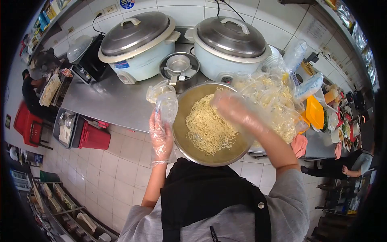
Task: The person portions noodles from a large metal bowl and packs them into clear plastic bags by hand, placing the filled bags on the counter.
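Observation:
A wide metal bowl (181, 133) holds a heap of thin yellow noodles (209, 129). Left of its rim, my left hand (160, 137), in a clear plastic glove, grips a clear plastic bag (167, 107) with its fingers pointing up. My right hand (234, 107), also gloved, is over the far right part of the noodles. Motion blurs its fingers, and whether noodles are in them cannot be made out. Beyond my left hand, another clear bag (157, 90) with pale contents lies at the bowl's edge.
Two big rice cookers (141, 44) stand at the wall, with a strainer (178, 63) on a pot between them. Filled noodle bags (274, 101) crowd the right side, near an orange basket (315, 112). A person (358, 165) is at far right, another (32, 94) at far left.

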Demonstrator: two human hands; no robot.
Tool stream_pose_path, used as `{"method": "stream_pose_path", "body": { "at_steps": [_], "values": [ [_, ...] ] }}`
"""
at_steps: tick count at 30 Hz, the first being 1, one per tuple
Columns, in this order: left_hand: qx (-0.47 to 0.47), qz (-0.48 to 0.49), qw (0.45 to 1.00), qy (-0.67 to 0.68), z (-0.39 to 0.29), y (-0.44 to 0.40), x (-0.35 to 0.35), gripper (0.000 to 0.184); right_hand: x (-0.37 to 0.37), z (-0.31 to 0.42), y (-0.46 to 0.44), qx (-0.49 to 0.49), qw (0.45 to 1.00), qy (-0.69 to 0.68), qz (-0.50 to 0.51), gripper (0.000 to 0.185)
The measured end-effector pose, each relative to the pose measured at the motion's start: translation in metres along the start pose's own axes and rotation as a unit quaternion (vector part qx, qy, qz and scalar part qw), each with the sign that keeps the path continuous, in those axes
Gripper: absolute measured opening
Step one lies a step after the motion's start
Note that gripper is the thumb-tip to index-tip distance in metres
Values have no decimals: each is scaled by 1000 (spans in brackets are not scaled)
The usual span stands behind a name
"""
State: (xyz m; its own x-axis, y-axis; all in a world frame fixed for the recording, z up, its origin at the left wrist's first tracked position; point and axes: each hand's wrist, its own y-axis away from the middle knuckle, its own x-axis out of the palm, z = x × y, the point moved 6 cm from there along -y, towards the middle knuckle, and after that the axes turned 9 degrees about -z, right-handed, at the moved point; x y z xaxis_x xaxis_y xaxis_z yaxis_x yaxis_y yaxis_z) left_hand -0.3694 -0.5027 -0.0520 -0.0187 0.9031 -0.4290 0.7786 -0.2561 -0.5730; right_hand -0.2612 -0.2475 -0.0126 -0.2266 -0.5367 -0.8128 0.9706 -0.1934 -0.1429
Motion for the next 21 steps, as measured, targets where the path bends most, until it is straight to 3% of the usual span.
{"method": "stream_pose_path", "body": {
  "at_steps": [1,3,4,6,10,13,15,18,21],
  "values": [
    [-14,8,1000,4,2,2,3,59,0,39,20,34,988,-143,52,35],
    [-27,16,999,9,3,6,6,59,59,52,34,81,956,60,277,50],
    [-29,21,999,11,4,8,8,59,79,45,40,81,956,60,277,50],
    [-32,27,999,12,6,8,8,59,118,10,41,115,964,133,202,70],
    [-9,24,1000,4,8,15,10,60,139,-5,35,74,977,130,149,71],
    [-14,29,999,10,7,16,11,61,132,1,30,80,967,151,191,67],
    [-19,29,999,19,4,15,10,61,135,-8,32,12,976,66,209,55],
    [-2,6,1000,24,1,10,0,61,73,17,25,-16,991,-19,129,43],
    [-27,1,1000,13,6,3,-8,60,-19,61,18,6,995,-83,48,43]
  ]
}}
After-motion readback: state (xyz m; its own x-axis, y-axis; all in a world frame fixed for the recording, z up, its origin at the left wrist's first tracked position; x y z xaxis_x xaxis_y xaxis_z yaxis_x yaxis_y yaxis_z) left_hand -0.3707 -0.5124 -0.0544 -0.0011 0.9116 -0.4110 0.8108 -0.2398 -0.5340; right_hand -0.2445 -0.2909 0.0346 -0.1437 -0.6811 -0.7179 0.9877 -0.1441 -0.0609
